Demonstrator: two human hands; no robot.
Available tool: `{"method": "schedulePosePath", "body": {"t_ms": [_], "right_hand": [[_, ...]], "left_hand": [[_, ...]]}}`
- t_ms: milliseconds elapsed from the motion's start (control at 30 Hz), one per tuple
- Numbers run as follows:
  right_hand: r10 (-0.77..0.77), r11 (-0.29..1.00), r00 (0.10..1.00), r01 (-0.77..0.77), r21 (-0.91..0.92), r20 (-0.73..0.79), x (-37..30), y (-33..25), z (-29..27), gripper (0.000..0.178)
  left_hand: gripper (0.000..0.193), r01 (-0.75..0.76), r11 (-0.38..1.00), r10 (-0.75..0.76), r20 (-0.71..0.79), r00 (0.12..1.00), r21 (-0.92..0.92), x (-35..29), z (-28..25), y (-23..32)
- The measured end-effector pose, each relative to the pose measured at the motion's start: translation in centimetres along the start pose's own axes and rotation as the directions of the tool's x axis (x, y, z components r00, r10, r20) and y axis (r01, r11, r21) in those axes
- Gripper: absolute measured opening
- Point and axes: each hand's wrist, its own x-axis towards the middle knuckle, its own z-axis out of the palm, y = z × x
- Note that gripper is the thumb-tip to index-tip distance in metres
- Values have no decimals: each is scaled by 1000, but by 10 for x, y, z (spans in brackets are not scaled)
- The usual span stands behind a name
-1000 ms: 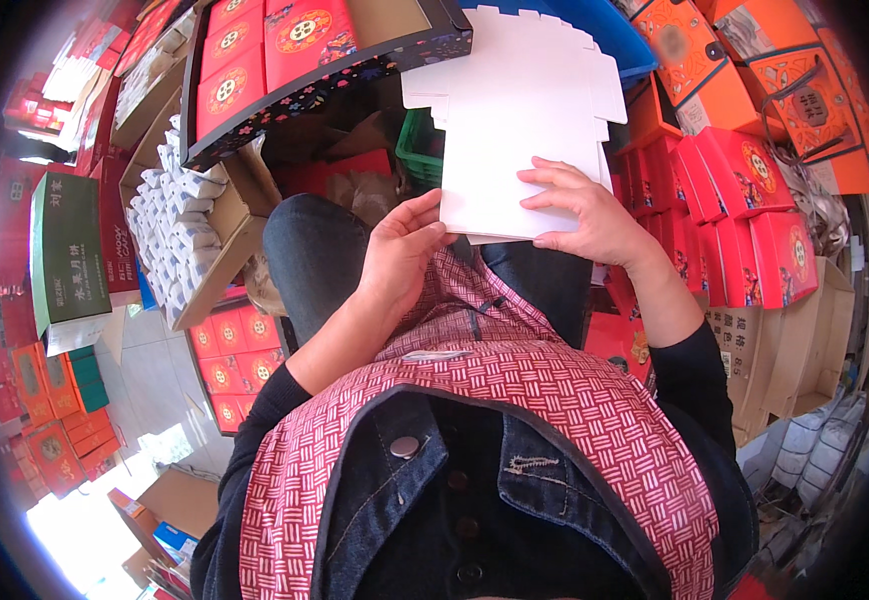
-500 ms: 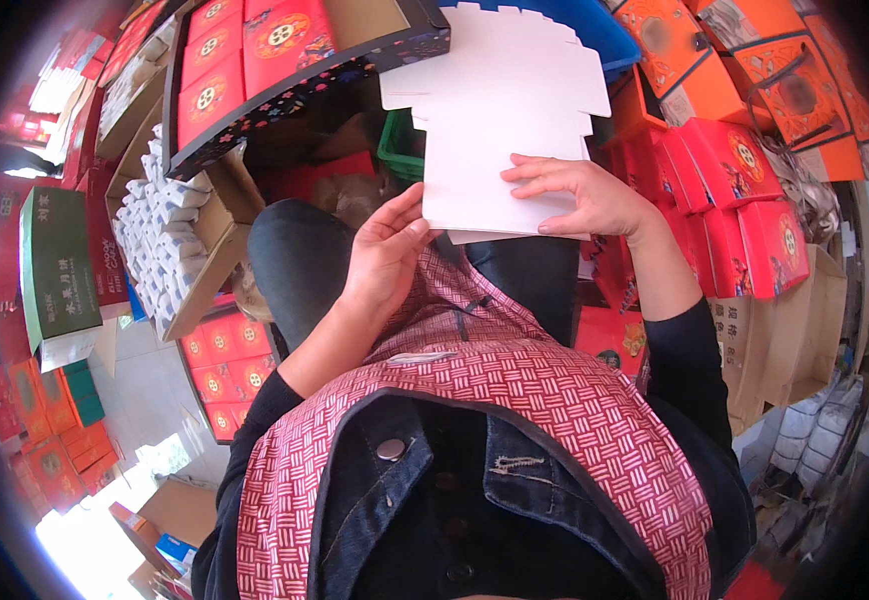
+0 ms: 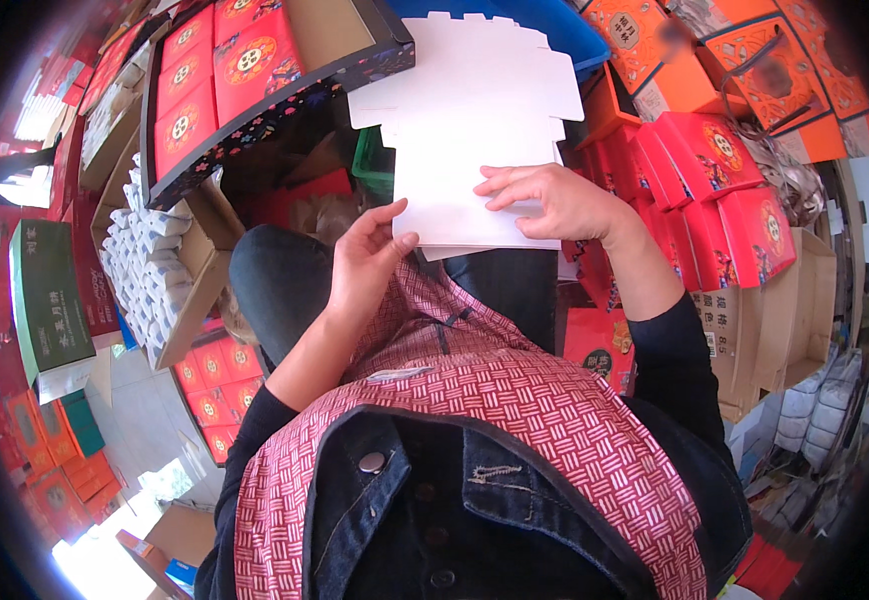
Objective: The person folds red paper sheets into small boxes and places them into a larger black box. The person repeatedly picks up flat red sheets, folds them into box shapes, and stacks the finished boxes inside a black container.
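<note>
A white die-cut cardboard blank [image 3: 475, 110] with notched, tabbed edges lies in front of my knees. A second layer peeks out under its near edge, so more than one sheet may be there. My left hand [image 3: 367, 262] is at the blank's near left corner, thumb and forefinger apart, the tips touching or just over its edge. My right hand [image 3: 555, 203] rests on top of the near right part, fingers spread and slightly bent. Both hands look open. What lies under the blank is mostly hidden.
At the far left, a dark floral tray [image 3: 380, 65] holds red boxes [image 3: 252, 58]. Below it stands a carton of small white packets [image 3: 147, 250]. A blue bin [image 3: 545, 18] and green basket [image 3: 375, 160] sit behind the blank. Red boxes [image 3: 720, 150] and orange boxes [image 3: 770, 75] are stacked right.
The whole view has shifted slightly, so the scene sits further left and lower. My left thumb and forefinger have spread apart at the blank's corner. My right hand stays on the blank.
</note>
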Motion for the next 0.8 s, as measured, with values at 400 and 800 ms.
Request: {"method": "schedulePosePath", "body": {"t_ms": [400,800], "right_hand": [[418,907,516,-194,373,-748,-49,33,-6,13],[414,838,115,-435,329,-903,-85,61,27,37]], "left_hand": [[36,330,935,-324,71,944,-131,-25,20,8],[34,406,908,-391,134,910,-101,-58,-7,-4]]}}
